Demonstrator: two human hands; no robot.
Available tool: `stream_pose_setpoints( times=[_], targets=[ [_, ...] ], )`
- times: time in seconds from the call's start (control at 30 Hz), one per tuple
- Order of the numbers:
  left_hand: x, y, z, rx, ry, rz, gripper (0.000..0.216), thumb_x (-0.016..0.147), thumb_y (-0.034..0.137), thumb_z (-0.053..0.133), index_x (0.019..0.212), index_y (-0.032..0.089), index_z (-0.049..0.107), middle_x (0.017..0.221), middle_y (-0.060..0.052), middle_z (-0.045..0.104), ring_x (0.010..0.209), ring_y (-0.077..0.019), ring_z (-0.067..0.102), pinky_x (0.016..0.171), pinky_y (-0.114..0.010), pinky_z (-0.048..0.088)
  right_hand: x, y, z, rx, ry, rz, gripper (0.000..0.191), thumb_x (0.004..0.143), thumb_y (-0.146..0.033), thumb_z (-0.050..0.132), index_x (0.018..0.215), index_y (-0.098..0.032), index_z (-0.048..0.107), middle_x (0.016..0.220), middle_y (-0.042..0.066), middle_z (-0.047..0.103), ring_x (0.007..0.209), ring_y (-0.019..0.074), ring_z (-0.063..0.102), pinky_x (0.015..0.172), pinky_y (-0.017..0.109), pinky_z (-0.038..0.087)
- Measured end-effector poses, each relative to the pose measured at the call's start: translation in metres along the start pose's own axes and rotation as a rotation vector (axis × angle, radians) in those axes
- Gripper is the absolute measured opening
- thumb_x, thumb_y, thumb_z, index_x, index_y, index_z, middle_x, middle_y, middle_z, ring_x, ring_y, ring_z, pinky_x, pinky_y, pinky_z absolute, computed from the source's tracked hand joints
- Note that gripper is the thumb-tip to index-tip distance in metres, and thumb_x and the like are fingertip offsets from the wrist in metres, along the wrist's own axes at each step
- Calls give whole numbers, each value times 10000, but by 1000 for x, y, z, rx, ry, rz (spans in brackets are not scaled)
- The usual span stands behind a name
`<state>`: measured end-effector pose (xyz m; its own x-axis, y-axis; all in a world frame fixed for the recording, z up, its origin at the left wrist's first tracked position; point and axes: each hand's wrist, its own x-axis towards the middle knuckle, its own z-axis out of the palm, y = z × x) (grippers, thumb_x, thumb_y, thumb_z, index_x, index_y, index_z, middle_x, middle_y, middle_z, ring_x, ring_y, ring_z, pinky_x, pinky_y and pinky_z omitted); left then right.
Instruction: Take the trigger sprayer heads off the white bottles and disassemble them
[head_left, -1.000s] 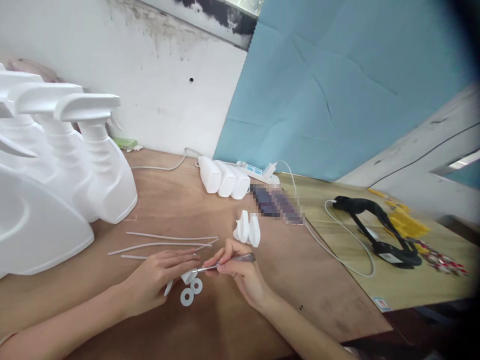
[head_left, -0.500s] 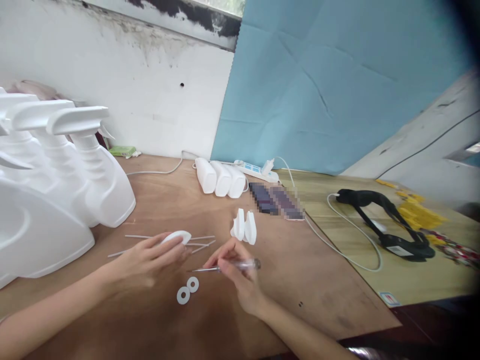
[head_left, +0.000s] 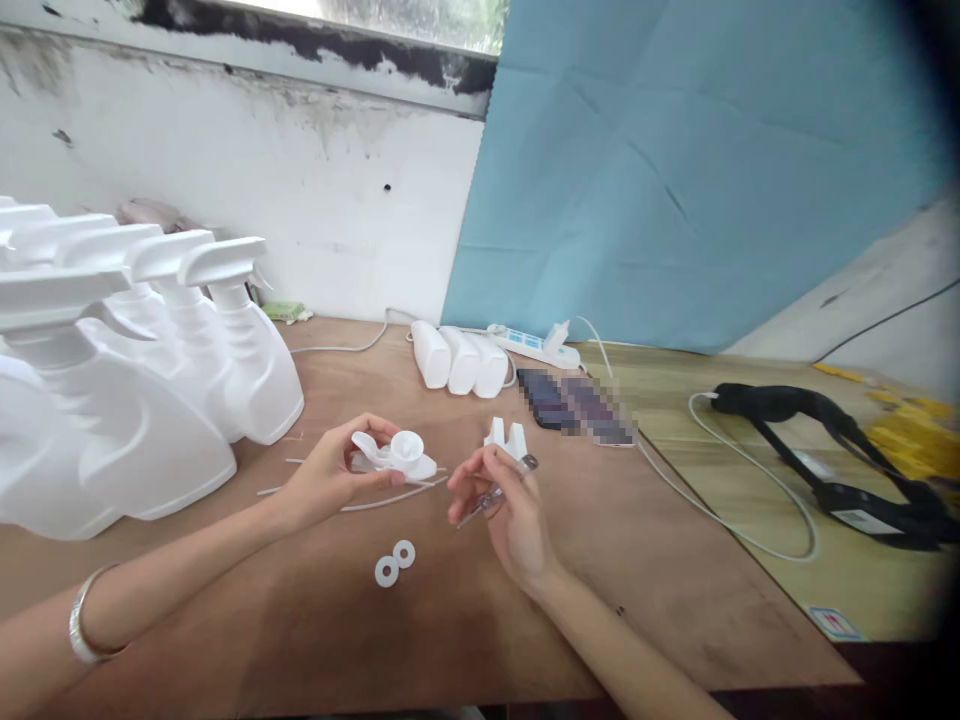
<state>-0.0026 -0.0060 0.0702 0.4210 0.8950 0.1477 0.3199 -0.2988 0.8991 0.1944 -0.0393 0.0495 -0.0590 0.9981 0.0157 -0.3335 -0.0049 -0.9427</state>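
My left hand [head_left: 341,468] grips a white plastic trigger sprayer head [head_left: 406,455], its round collar facing up toward me. In my right hand [head_left: 517,505] is a screwdriver [head_left: 493,496] with a clear handle, its thin tip slanting down to the left. Thin white dip tubes [head_left: 390,499] lie on the table under and beside my left hand. Two flat white washers [head_left: 387,571] rest on the wood nearer to me. Just beyond my right hand stand two more white sprayer parts [head_left: 516,440], partly hidden by it.
White spray bottles [head_left: 255,370] crowd the left side. Three white blocky pieces [head_left: 461,362] sit at the back by a power strip [head_left: 534,346]. Blurred phones [head_left: 577,408] lie to their right. A black strap headset [head_left: 832,460] with a white cable [head_left: 739,525] lies far right.
The sprayer head in my left hand has turned over, so its round collar now shows. My right hand has tilted the screwdriver and moved slightly up and right. The camera view has shifted left.
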Motion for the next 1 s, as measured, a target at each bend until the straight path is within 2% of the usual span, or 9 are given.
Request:
stream_pose_setpoints(
  times=[0.1,0.17,0.27,0.33,0.4,0.5,0.63,0.77,1.0],
  targets=[
    [-5,8,2,-59,-55,20,273,693,321,655,883,167,534,864,-17,635,780,-147,588,698,-251,465,1,-3,2,-70,35,176,269,762,-429,527,749,-161,540,676,-3,600,339,47,460,249,135,239],
    [-9,14,3,-44,-99,88,261,709,293,643,923,183,541,937,-25,644,824,-152,596,729,-258,464,0,-3,3,-91,-50,323,293,774,-446,513,750,-155,544,563,-37,543,263,5,320,241,129,122],
    [-12,23,7,71,-162,207,233,724,273,627,938,196,572,931,-27,644,828,-152,592,731,-256,459,-3,-2,4,-13,-246,466,332,777,-471,502,669,-157,510,442,-77,427,249,-4,210,262,145,76],
    [-13,28,7,134,-187,263,213,737,256,611,941,201,582,916,-24,640,825,-147,586,735,-251,455,-4,-2,4,10,-244,476,322,767,-461,519,653,-160,499,451,-78,416,266,0,207,268,149,72],
    [-14,28,6,161,-175,277,204,747,223,592,950,201,579,932,-24,636,834,-143,585,744,-247,451,-3,-2,1,-59,-143,373,322,784,-459,492,679,-157,532,499,-55,462,308,18,302,280,147,178],
    [-18,17,2,195,-105,217,194,746,202,577,940,190,580,941,-25,638,827,-146,588,732,-246,447,1,-4,-6,-263,23,6,378,832,-458,399,727,-154,598,632,6,548,553,86,517,480,188,416],
    [-26,-13,-1,88,-42,37,238,713,275,626,931,187,592,890,-16,665,788,-157,594,706,-252,451,3,-7,-8,-255,90,-265,406,861,-432,345,609,-175,534,620,-5,530,501,89,507,463,215,423],
    [-27,-31,-2,-26,-26,-75,263,690,275,648,934,185,612,881,-17,672,793,-168,592,691,-252,453,-3,-6,4,-295,9,-374,275,849,-348,441,657,-175,535,676,1,589,509,103,581,512,246,482],
    [-28,-31,-3,-14,-32,-84,273,683,295,658,927,179,618,871,-21,674,798,-179,591,724,-274,450,-1,-15,13,-838,-279,-582,59,751,-173,587,708,-190,551,772,2,656,619,91,603,547,189,470]
  ],
)
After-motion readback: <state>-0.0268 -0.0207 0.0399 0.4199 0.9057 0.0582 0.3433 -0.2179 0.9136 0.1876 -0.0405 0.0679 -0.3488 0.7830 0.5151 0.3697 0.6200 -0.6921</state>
